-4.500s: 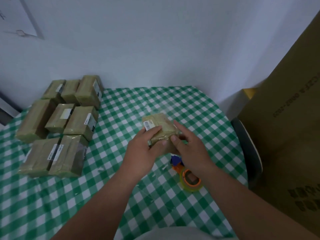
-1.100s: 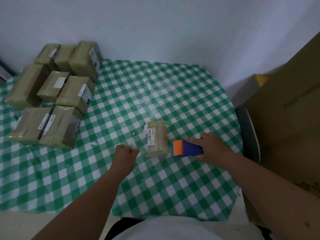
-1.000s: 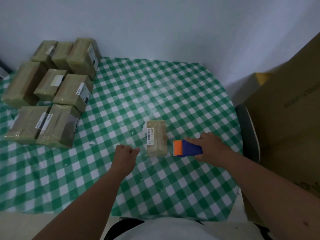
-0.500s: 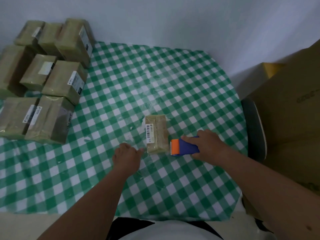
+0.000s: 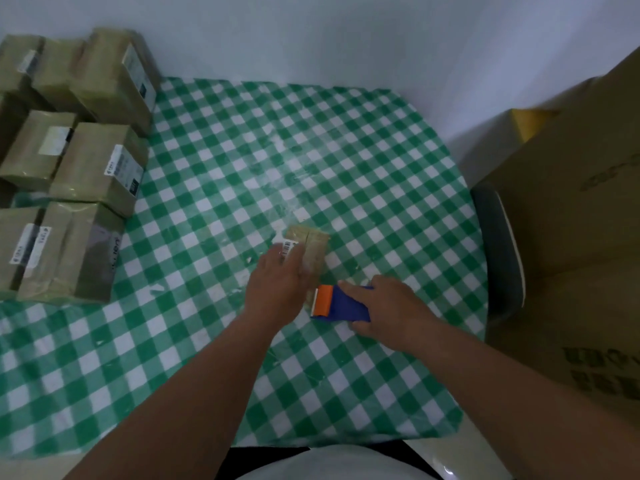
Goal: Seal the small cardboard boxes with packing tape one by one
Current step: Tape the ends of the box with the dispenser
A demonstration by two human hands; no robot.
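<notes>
1. Since half a second ago the left hand [image 5: 277,282] has crossed from the bare cloth onto the small box [image 5: 310,249]; its fingers now lie over the box's near-left part and barcode label, though motion blur hides whether they curl round it or only press on it.
2. Right of the small box, past the table [image 5: 363,168] edge, stands a big brown carton [image 5: 571,237] with dark print on its side, the largest thing in view.
3. Under the small box the table spreads out in a green-and-white checked cloth, with the box near its middle, slightly toward the person.
4. Between the table edge and the carton, to the right of the small box, a dark chair seat [image 5: 498,251] with a pale rim shows.
5. Far left of the small box, a cluster of wrapped boxes [image 5: 97,168] with white labels sits packed together at the table's far-left corner.
6. Just beside the small box on its near-right side, the right hand [image 5: 388,310] grips a blue and orange tape dispenser [image 5: 337,304], orange end pointing at the box, apart from the left hand.
</notes>
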